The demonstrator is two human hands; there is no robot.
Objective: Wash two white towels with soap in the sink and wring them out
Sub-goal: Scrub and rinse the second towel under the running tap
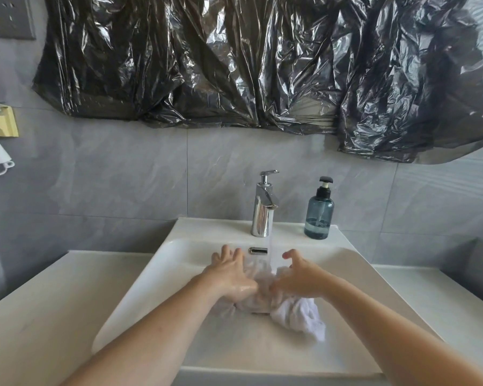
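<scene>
Grey tiled wall (123, 176), black plastic sheeting (234, 65)

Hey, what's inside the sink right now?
Inside the sink: a bunched white towel, both hands on it, the left hand and the right hand, and water running from the tap. A second towel or the drain can't be made out beneath them.

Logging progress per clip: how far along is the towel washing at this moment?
Done: the tap is running and white towel cloth lies wet in the sink. In hand: the left hand and right hand press and rub the cloth under the stream, fingers spread. No lather is clear, so soaping with the soap bottle cannot be confirmed. Left: wringing out. Whether the bunch holds both towels cannot be told.
</scene>
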